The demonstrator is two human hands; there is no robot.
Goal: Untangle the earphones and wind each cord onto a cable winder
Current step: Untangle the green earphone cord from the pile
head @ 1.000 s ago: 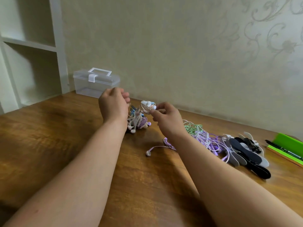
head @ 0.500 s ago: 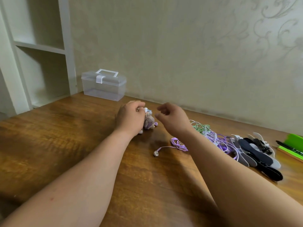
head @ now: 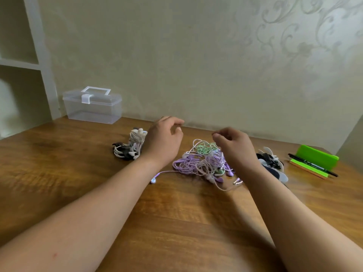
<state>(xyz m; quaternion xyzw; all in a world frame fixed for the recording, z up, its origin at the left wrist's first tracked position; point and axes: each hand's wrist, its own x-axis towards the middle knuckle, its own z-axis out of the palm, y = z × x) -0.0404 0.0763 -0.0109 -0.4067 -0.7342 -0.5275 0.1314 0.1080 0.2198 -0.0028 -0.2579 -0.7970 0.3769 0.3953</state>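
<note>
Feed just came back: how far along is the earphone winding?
Done: a small pile of wound earphones lies beside the left hand. In hand: nothing; the right hand hovers empty over the purple-and-green tangle. Left: that tangle, with unused winders at its right.

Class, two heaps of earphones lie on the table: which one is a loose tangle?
The purple-and-green heap by the right hand: its cords sprawl in open loops, whereas the white-and-black bundle beside the left hand is wound tight.

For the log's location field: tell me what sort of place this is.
Likely a home room: a wooden desk set against patterned wallpaper, white shelves at the left, and a small clear storage box on the desk.
</note>
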